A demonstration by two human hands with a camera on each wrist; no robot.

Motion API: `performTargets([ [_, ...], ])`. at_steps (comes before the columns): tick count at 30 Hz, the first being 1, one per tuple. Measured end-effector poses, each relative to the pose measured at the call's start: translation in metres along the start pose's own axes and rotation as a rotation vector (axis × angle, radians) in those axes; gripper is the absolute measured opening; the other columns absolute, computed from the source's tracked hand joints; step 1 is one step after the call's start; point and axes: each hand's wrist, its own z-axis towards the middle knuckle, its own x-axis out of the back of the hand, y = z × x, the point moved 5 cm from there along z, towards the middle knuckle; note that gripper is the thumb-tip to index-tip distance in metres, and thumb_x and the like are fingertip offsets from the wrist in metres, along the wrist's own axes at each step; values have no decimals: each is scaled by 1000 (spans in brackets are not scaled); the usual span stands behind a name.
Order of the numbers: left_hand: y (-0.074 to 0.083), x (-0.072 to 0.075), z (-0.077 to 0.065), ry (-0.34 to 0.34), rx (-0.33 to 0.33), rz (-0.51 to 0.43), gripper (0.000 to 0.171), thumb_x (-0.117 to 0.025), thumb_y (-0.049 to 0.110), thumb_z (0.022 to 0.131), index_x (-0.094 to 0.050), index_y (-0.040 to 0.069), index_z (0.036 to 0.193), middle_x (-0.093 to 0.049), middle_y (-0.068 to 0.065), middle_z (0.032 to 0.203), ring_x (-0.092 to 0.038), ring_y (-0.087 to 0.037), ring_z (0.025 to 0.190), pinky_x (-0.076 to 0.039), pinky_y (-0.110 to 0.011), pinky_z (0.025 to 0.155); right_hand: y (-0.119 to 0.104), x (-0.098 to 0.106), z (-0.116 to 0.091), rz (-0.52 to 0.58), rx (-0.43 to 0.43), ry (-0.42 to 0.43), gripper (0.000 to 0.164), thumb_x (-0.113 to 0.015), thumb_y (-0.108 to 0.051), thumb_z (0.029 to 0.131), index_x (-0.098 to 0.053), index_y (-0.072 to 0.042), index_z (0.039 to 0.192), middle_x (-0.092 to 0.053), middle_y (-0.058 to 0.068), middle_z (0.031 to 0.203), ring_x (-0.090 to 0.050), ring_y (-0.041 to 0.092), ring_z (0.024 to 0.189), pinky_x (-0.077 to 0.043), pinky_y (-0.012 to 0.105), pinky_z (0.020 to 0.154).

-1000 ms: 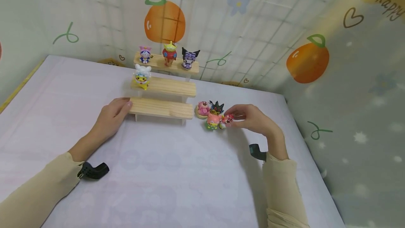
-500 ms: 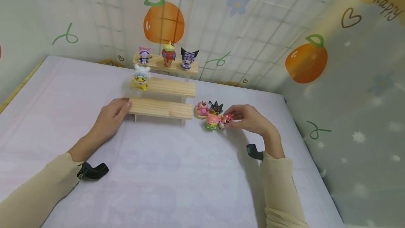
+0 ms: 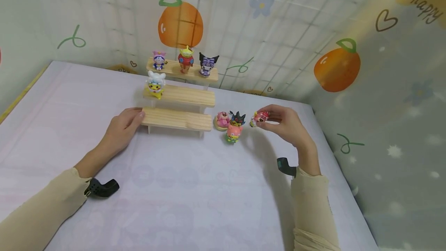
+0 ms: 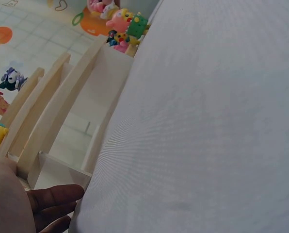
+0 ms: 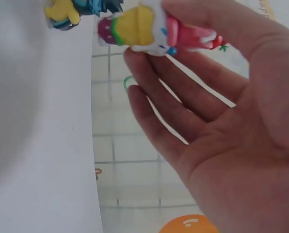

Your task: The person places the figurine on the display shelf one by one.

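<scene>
In the head view my right hand (image 3: 283, 125) pinches a small pink-and-white figurine (image 3: 259, 119) between thumb and fingers, lifted beside the others. The right wrist view shows this figurine (image 5: 149, 31) has a yellow middle and a purple base. My left hand (image 3: 122, 127) holds the left end of the lowest step of a three-step wooden display stand (image 3: 177, 119); in the left wrist view its fingers (image 4: 55, 196) reach past the step's end. Left of my right hand stand a pink bear figurine (image 3: 222, 121), a dark spiky-headed figurine (image 3: 238, 119) and a pink-hooded figurine (image 3: 234, 133).
On the top step stand a blue-and-pink figurine (image 3: 159, 61), a red-and-blue one with a yellow-green head (image 3: 186, 60) and a black-eared purple one (image 3: 208, 65). A white-hooded yellow figurine (image 3: 156, 85) stands on the middle step's left. A printed curtain (image 3: 278, 30) hangs behind the white tabletop (image 3: 195, 189).
My right hand has lifted the pink-and-white figurine from the group and moved it slightly right and back. The left hand and stand stay in place.
</scene>
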Motion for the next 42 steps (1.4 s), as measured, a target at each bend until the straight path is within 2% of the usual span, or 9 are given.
performTargets([
  [6,-2,-1,0,-4,9,-5,54,-42,36,114,-61,-7,141,-54,-29,151,-45,-47,146,-33,-64,121,-13,1,0,14,36,41,29,-83,-30,93,-76,-14,116,-76,3,112,-75,19,107,-58,20,96],
  [14,0,0,2,4,2,1,54,-43,37,114,-62,-7,140,-55,-28,150,-47,-46,146,-33,-63,122,-40,-3,4,27,110,120,22,-79,-23,97,-75,-9,113,-74,5,106,-71,15,102,-55,13,95],
  [17,1,0,3,11,-9,1,54,-43,36,114,-63,-7,139,-56,-29,149,-47,-46,145,-34,-63,121,-53,-8,7,48,144,123,20,-78,-21,98,-74,-7,112,-73,5,106,-69,13,101,-56,16,96],
  [20,0,0,4,18,-11,-4,53,-44,36,114,-63,-7,138,-56,-28,149,-48,-46,145,-34,-63,121,-65,-15,11,68,165,107,21,-77,-20,98,-74,-7,114,-73,5,109,-69,12,103,-59,24,98],
  [24,-1,1,2,20,3,-10,53,-44,37,114,-64,-6,139,-56,-27,150,-47,-45,146,-33,-62,122,-81,-23,23,78,175,94,24,-76,-22,99,-73,-7,117,-74,6,113,-69,16,108,-59,36,102],
  [27,-2,-1,2,15,6,-18,54,-43,37,114,-64,-7,138,-55,-28,150,-47,-46,146,-34,-63,121,-95,-31,34,90,174,89,29,-75,-26,100,-72,-7,121,-74,8,116,-70,20,112,-59,40,104],
  [34,-4,-5,2,15,10,-20,55,-44,38,114,-63,-6,140,-55,-26,152,-46,-44,147,-33,-61,123,-122,-57,57,142,218,89,26,-75,-23,100,-72,-7,120,-75,8,116,-71,22,113,-60,40,102],
  [39,-4,-5,4,18,10,-13,55,-44,38,114,-62,-6,140,-55,-26,152,-46,-44,148,-33,-61,123,-124,-70,66,147,208,109,22,-72,-22,102,-71,-7,117,-75,9,117,-71,22,115,-61,38,100],
  [42,-5,-3,3,23,7,-10,55,-44,37,114,-62,-7,140,-55,-27,152,-46,-44,147,-33,-61,123,-123,-74,69,158,197,109,25,-72,-23,102,-70,-7,121,-74,10,120,-71,23,117,-61,39,100],
])
